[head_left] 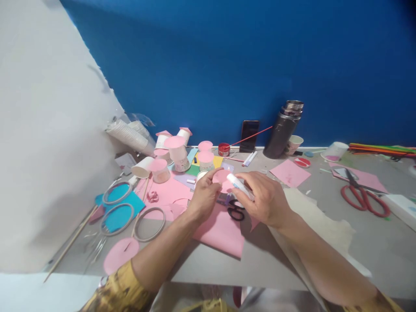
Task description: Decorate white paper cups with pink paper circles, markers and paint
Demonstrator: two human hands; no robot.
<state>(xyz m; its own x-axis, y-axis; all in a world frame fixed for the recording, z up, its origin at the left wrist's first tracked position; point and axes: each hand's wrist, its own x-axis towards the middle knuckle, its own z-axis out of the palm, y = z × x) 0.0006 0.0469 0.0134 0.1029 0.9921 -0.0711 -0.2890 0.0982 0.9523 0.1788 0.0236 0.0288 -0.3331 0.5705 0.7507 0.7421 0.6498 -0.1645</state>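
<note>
Between the thumb and fingers of my left hand (205, 196) is a pink paper circle (221, 178), held up over the table's middle. My right hand (264, 197) grips a white glue stick (238, 184), its tip at the circle's right edge. Below the hands lie scissors with black handles (236, 211) and a folded pink paper sheet (222, 234). Just behind my left hand a white paper cup (201, 174) is partly hidden. Several paper cups topped with pink circles (174, 142) stand at the back left.
Grey rings (149, 224) and blue paper (121, 212) lie at the left, near stacked cups (130, 136). A dark flask (282, 132) and a phone (249, 135) stand against the blue wall. Red-handled scissors (364, 201) and a white box (401, 212) rest at the right.
</note>
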